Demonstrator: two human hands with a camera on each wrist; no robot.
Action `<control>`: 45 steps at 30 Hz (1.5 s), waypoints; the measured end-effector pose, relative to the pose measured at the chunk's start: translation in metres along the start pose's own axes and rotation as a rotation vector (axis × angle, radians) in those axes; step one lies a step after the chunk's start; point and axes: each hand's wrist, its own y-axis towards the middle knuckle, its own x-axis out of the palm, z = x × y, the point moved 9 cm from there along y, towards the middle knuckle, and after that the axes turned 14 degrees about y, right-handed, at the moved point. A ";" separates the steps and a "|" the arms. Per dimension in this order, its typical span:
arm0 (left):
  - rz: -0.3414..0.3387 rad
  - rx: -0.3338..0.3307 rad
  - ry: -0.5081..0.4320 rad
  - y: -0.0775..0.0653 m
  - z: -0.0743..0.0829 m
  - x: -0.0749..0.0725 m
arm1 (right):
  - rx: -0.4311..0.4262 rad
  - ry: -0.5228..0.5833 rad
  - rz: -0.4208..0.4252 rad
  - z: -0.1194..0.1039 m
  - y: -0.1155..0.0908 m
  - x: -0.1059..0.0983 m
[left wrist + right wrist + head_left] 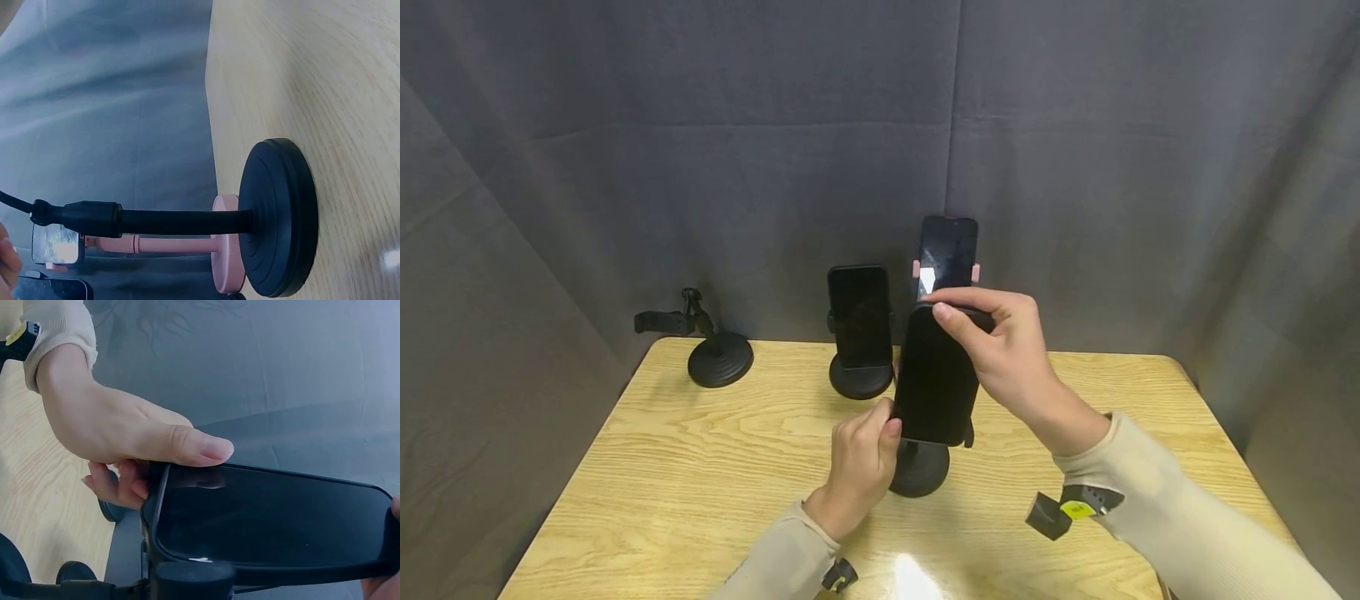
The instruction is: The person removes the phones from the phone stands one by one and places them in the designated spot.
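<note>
Held phone — long axis near-upright

Your wood-grained table bears a left black stand, a middle black stand, a front black stand nearest you and, behind it, a pink stand.
</note>
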 end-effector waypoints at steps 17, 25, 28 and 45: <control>0.029 0.019 0.013 0.001 0.002 -0.003 | -0.083 -0.063 -0.016 -0.011 0.002 0.003; 0.043 0.027 -0.005 0.000 0.002 -0.002 | -0.099 -0.091 0.028 -0.013 0.006 -0.001; 0.048 0.020 -0.019 -0.001 0.003 -0.002 | -0.085 -0.035 0.088 -0.012 0.010 -0.010; -0.021 -0.061 -0.110 -0.002 0.000 0.005 | -0.037 -0.019 0.232 -0.009 0.006 -0.038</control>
